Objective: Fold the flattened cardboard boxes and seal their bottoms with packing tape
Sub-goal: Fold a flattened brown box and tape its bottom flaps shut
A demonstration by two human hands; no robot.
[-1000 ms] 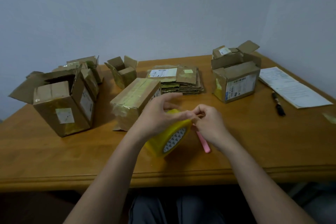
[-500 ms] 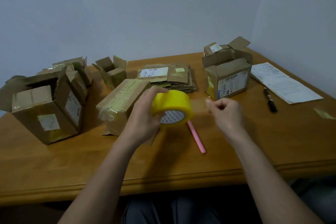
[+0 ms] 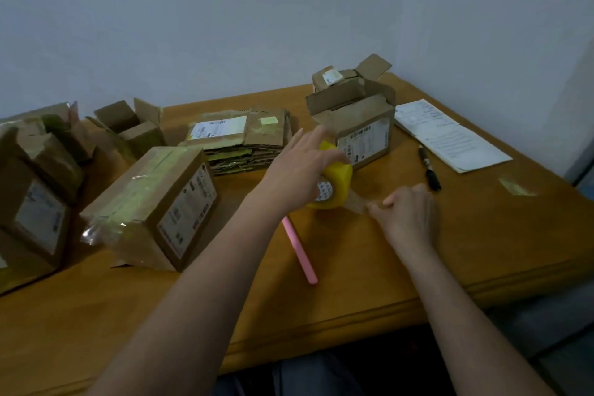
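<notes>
Two bare hands work above a wooden table (image 3: pixel 482 235) set in the corner of a pale room. The left hand (image 3: pixel 299 170) holds a yellow roll of packing tape (image 3: pixel 334 183) just above the tabletop, fingers spread over its top and the thumb side hidden behind it. The right hand (image 3: pixel 408 212), fingers curled, pinches the free end of a clear strip of tape (image 3: pixel 356 202) drawn out from the roll.

One pink stick-shaped tool (image 3: pixel 299 247) lies on the table under the left wrist, partly hidden by it. One taped-up box (image 3: pixel 151 202) lies on its side just left of the left forearm, wrinkled clear tape across its top and a white shipping label on its end; the print is too small to read. One stack of flattened cardboard boxes (image 3: pixel 241 145) sits behind it near the wall, with a white label and a small yellow-green sticker on top. Directly behind the roll stands one open box (image 3: pixel 360 125) with raised flaps and a barcode label, and a smaller box (image 3: pixel 331 77) rests on top of it. At far left are more opened boxes (image 3: pixel 35 190), overlapping so an exact count cannot be made, plus one small open box (image 3: pixel 128 125) near the wall.

At right lie one black pen (image 3: pixel 429 167) and one printed sheet of paper (image 3: pixel 450 135), text unreadable, and a scrap of yellowish tape (image 3: pixel 516 186) stuck to the table.
</notes>
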